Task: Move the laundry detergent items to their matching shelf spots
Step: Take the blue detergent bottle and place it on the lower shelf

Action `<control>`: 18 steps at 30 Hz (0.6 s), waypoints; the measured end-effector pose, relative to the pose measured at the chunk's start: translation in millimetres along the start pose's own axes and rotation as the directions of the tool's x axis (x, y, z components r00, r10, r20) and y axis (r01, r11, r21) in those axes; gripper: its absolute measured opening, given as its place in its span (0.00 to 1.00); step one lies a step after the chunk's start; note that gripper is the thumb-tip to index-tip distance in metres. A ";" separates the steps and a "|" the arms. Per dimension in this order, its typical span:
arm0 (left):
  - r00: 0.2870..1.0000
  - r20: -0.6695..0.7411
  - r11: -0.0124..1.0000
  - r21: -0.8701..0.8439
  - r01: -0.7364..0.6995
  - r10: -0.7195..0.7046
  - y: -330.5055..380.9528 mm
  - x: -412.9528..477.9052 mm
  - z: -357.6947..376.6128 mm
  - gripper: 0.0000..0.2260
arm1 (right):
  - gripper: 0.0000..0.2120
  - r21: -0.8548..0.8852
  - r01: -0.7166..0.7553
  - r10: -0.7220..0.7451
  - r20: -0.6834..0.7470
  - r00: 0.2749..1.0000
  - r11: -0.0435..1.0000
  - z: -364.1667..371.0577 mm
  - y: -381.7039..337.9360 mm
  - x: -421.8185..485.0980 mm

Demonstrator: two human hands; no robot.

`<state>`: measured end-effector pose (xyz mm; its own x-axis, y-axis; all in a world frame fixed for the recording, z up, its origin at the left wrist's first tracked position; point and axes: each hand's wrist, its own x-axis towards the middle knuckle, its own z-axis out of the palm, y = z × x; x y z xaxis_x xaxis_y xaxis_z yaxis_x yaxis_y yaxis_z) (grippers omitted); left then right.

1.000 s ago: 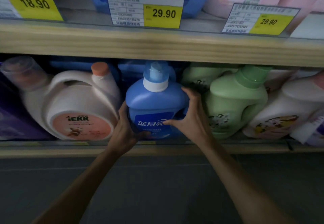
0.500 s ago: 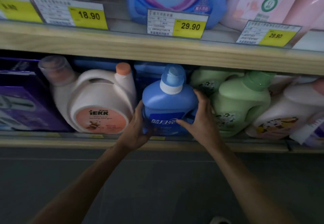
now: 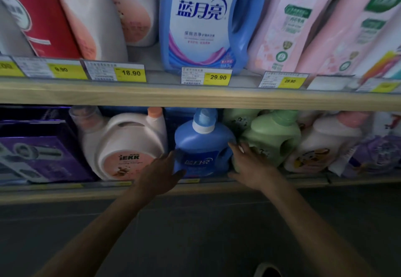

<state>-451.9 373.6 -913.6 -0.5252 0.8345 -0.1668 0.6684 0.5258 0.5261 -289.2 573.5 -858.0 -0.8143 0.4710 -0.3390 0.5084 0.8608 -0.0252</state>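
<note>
A small blue detergent bottle (image 3: 202, 144) with a white collar and blue cap stands upright on the lower shelf (image 3: 65, 192), between a white-and-peach jug (image 3: 123, 146) and a green bottle (image 3: 273, 137). My left hand (image 3: 161, 171) is at the blue bottle's lower left side, fingers relaxed, thumb near its base. My right hand (image 3: 249, 163) is at its right side with fingers straight, partly in front of the green bottle. Whether either hand still touches the bottle is unclear. A large blue jug (image 3: 204, 22) of the same brand stands on the upper shelf (image 3: 195, 96).
Pink refill packs (image 3: 293, 22) and white-peach bottles (image 3: 121, 9) fill the upper shelf behind yellow price tags (image 3: 217, 77). Purple boxes (image 3: 36, 148) sit at lower left, a white bottle with pink cap (image 3: 325, 142) at lower right. Dark floor lies below.
Both hands have loosened from the blue bottle and drawn slightly back; it now stands on the lower shelf. The view has tilted up, showing more of the upper shelf.
</note>
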 end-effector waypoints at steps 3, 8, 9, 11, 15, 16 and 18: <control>0.996 0.083 0.993 0.117 0.009 -0.019 25.5 -16.8 -25.0 0.25 | 0.36 -0.115 0.012 -0.007 0.048 0.999 0.993 -14.0 -7.4 -18.3; 0.982 0.178 0.933 0.360 0.000 -0.069 57.7 -36.5 -60.0 0.24 | 0.33 -0.039 0.117 -0.115 0.064 0.991 0.992 -40.1 -24.0 -28.6; 0.981 0.175 0.921 0.389 0.007 -0.081 61.8 -36.8 -66.7 0.23 | 0.33 -0.005 0.134 -0.133 0.058 0.989 0.991 -47.5 -26.7 -29.5; 0.983 0.155 0.900 0.435 0.024 -0.101 70.7 -38.4 -81.9 0.22 | 0.32 0.015 0.135 -0.135 0.068 0.988 0.991 -64.6 -31.2 -33.2; 0.979 0.123 0.877 0.472 0.088 -0.164 90.4 -48.4 -121.4 0.22 | 0.31 -0.036 0.146 -0.143 0.064 0.988 0.989 -102.2 -38.8 -44.1; 0.979 0.116 0.875 0.475 0.096 -0.170 96.1 -51.9 -134.8 0.22 | 0.31 -0.015 0.152 -0.151 0.055 0.987 0.988 -113.2 -40.2 -47.0; 0.978 0.100 0.866 0.487 0.115 -0.186 108.7 -60.5 -163.7 0.21 | 0.34 0.029 0.178 -0.179 0.048 0.983 0.984 -141.3 -44.1 -53.8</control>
<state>-433.6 353.3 -709.8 -0.5851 0.7344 -0.3439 0.7749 0.6313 0.0298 -307.4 537.4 -705.7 -0.8779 0.2992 -0.3739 0.3631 0.9250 -0.1123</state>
